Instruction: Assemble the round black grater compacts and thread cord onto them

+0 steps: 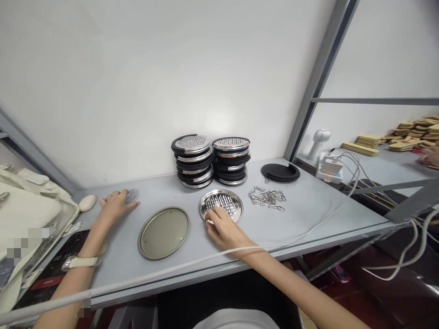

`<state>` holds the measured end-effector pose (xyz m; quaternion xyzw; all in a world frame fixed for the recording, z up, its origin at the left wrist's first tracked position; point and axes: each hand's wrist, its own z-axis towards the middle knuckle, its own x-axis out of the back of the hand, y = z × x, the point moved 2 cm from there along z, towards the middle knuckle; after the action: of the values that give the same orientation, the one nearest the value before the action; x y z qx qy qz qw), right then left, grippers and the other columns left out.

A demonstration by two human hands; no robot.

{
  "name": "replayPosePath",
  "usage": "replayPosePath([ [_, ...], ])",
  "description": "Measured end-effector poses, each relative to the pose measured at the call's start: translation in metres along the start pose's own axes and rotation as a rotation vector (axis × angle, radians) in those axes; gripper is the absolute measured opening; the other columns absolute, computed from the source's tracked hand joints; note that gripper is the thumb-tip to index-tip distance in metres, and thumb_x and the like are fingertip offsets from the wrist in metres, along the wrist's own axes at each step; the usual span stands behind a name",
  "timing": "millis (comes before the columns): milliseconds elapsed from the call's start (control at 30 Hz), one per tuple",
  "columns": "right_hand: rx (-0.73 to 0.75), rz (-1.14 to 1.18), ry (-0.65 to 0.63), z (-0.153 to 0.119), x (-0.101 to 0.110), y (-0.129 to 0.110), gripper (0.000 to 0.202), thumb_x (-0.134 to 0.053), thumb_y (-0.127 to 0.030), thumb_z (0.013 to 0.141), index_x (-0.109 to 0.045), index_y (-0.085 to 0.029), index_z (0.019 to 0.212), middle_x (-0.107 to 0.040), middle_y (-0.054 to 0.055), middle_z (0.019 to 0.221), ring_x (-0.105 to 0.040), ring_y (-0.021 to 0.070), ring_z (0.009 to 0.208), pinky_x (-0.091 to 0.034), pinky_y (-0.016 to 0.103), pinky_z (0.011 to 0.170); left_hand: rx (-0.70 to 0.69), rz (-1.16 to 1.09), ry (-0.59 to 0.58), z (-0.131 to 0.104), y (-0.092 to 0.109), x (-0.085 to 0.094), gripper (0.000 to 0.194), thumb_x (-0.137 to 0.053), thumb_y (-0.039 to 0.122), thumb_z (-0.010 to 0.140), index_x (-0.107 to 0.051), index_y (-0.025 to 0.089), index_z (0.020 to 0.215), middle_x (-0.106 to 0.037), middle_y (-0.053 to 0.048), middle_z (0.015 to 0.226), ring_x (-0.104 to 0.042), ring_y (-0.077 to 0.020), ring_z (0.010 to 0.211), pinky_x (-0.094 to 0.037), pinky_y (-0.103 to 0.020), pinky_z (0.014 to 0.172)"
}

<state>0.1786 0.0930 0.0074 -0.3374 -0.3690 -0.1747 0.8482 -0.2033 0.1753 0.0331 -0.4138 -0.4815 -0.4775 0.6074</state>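
My left hand (118,204) rests at the left of the grey table, fingers apart, touching a small perforated metal disc (132,196). My right hand (222,225) is over the near left rim of a round metal grater plate (228,204), its fingers bent together; what they grip, if anything, is hidden. Between the hands lies a flat olive-grey round plate (163,233). Behind them stand two stacks of graters with black rims, a left one (194,160) and a right one (231,160). Metal clips (268,196) lie in a pile right of the grater plate.
A black ring-edged disc (280,172) lies at the back right. A white cable (318,224) crosses the front. At the left are a bag (30,205), a phone (56,265) and a white oval object (87,203). Another person's hand (430,155) shows far right.
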Motion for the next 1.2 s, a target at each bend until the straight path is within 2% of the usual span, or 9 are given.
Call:
replayPosePath([
  [133,0.007,0.008,0.008,0.000,0.000,0.000,0.011,-0.044,-0.010,0.087,-0.050,-0.018,0.091,-0.051,0.007,0.090,-0.048,0.0196,0.085,-0.045,0.034,0.078,0.025,-0.010,-0.035,0.000,0.004,-0.005,0.037,-0.047,0.038,0.083,-0.061,0.011,0.103,-0.063,-0.022,0.110,-0.057,-0.0381,0.105,-0.033,-0.053,0.091],
  [267,0.008,0.007,0.009,0.000,0.000,0.001,0.011,-0.043,-0.010,0.087,-0.050,-0.018,0.090,-0.051,0.007,0.090,-0.049,0.0196,0.085,-0.045,0.034,0.078,0.028,-0.038,-0.053,-0.001,0.008,-0.002,0.036,-0.048,0.037,0.081,-0.063,0.009,0.098,-0.064,-0.023,0.108,-0.056,-0.0383,0.107,-0.031,-0.052,0.092],
  [433,0.010,-0.001,0.018,0.000,0.000,0.000,0.012,-0.044,-0.009,0.087,-0.050,-0.018,0.089,-0.051,0.006,0.088,-0.049,0.0193,0.084,-0.045,0.033,0.076,-0.042,-0.132,-0.108,-0.010,0.020,0.007,0.039,-0.049,0.048,0.079,-0.067,0.018,0.095,-0.068,-0.010,0.108,-0.057,-0.0347,0.106,-0.033,-0.047,0.090],
  [533,0.010,-0.015,0.010,0.000,0.000,0.000,0.011,-0.044,-0.009,0.087,-0.050,-0.018,0.089,-0.051,0.006,0.087,-0.049,0.0191,0.083,-0.045,0.032,0.075,-0.098,-0.184,-0.135,-0.017,0.031,0.011,0.033,-0.048,0.046,0.079,-0.070,0.023,0.089,-0.070,-0.004,0.102,-0.058,-0.0311,0.105,-0.033,-0.044,0.090],
  [633,0.006,-0.034,0.007,0.000,0.000,-0.001,0.011,-0.044,-0.010,0.087,-0.050,-0.018,0.088,-0.052,0.006,0.087,-0.050,0.0193,0.083,-0.045,0.033,0.075,-0.117,-0.217,-0.146,-0.022,0.042,0.012,0.026,-0.054,0.041,0.074,-0.071,0.024,0.083,-0.070,-0.004,0.100,-0.058,-0.0301,0.105,-0.032,-0.044,0.092],
  [833,-0.001,-0.019,0.002,0.001,0.001,-0.002,0.011,-0.044,-0.009,0.087,-0.050,-0.018,0.089,-0.053,0.006,0.088,-0.051,0.0189,0.082,-0.046,0.033,0.074,-0.104,-0.272,-0.133,-0.029,0.062,0.015,0.019,-0.055,0.032,0.068,-0.069,0.022,0.073,-0.071,-0.006,0.093,-0.058,-0.0313,0.104,-0.033,-0.045,0.093],
  [1000,0.006,-0.024,0.015,0.001,0.001,-0.002,0.011,-0.045,-0.009,0.086,-0.051,-0.018,0.087,-0.053,0.006,0.086,-0.051,0.0186,0.080,-0.046,0.032,0.073,-0.094,-0.369,-0.137,-0.034,0.062,0.040,0.029,-0.054,0.040,0.070,-0.069,0.020,0.083,-0.070,-0.006,0.099,-0.058,-0.0307,0.104,-0.039,-0.042,0.092],
  [1100,0.009,-0.027,0.016,0.001,0.001,-0.001,0.011,-0.045,-0.010,0.086,-0.051,-0.018,0.087,-0.053,0.006,0.086,-0.052,0.0189,0.080,-0.047,0.033,0.072,-0.194,-0.492,-0.207,-0.043,0.064,0.062,0.034,-0.052,0.049,0.076,-0.069,0.024,0.092,-0.069,0.000,0.106,-0.060,-0.0236,0.102,-0.043,-0.031,0.092],
  [1200,0.015,-0.006,0.052,0.000,0.001,-0.001,0.016,-0.044,-0.009,0.087,-0.050,-0.017,0.099,-0.054,0.008,0.092,-0.055,0.0201,0.085,-0.050,0.035,0.076,-0.310,-0.795,-0.309,-0.059,0.077,0.078,0.036,-0.055,0.052,0.080,-0.067,0.023,0.097,-0.068,-0.002,0.109,-0.060,-0.0237,0.103,-0.043,-0.032,0.094],
])
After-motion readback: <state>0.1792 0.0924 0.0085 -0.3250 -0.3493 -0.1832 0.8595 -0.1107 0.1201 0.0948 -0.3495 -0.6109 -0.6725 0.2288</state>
